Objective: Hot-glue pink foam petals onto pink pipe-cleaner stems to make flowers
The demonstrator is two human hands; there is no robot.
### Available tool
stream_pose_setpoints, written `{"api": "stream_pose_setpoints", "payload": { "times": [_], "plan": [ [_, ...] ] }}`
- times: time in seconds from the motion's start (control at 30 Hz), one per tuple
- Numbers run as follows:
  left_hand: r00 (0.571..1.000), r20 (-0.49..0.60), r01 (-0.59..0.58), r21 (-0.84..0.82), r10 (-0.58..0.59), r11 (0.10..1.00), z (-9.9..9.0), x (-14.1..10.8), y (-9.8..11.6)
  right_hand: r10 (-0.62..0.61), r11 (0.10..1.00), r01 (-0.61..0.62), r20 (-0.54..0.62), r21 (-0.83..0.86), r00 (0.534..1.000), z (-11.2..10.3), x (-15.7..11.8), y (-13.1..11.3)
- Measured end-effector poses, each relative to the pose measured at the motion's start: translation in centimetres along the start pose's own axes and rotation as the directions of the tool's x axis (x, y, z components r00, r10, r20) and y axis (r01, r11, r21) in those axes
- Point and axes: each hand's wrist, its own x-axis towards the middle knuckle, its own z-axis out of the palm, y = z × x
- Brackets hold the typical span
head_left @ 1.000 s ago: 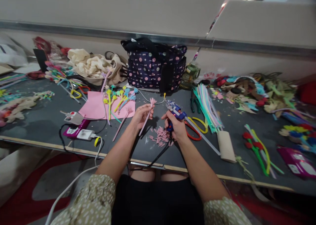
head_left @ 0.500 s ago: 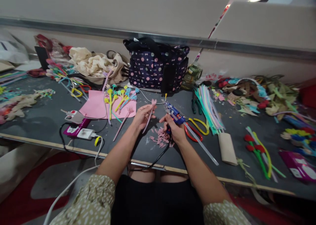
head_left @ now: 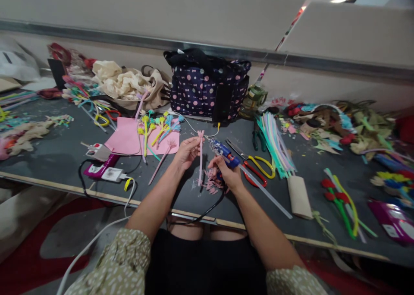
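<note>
Between the fingertips of my left hand (head_left: 188, 152) is a pink stem (head_left: 201, 163) with a small petalled top, hanging almost upright. My right hand (head_left: 227, 173) is wrapped round a blue glue gun (head_left: 221, 149), its nozzle close to the top of the stem. A long clear glue stick (head_left: 265, 191) sticks out of the gun's rear. Below the hands lies a pile of small pink pieces (head_left: 213, 183), partly hidden by the right hand. Another pink stem (head_left: 161, 163) lies left of my left hand.
Pink sheet (head_left: 124, 135) with yellow and blue flower stems, left. Dark patterned bag (head_left: 207, 90) and green bottle (head_left: 254, 100) behind. Scissors (head_left: 258, 170), pipe cleaners (head_left: 274, 139), a beige roll (head_left: 299, 196) and red flowers (head_left: 334, 196) on the right. Power strip (head_left: 103, 167) at left.
The pink stem has turned from slanted to nearly upright in my left hand. The glue gun has moved slightly left, its nozzle now nearer the stem's top. More of the scissors shows.
</note>
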Motion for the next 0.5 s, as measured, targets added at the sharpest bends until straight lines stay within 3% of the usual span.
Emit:
{"api": "stream_pose_setpoints", "payload": {
  "times": [0.13,0.5],
  "plan": [
    [1.000,0.014,-0.008,0.004,0.008,1.000,-0.04,0.02,-0.12,0.008,1.000,-0.008,0.024,-0.009,1.000,-0.01,0.16,0.46],
    [1.000,0.019,0.005,0.036,-0.006,0.999,0.24,-0.32,-0.04,0.062,0.997,-0.059,-0.053,0.041,0.997,0.32,0.14,0.19]
  ]
}}
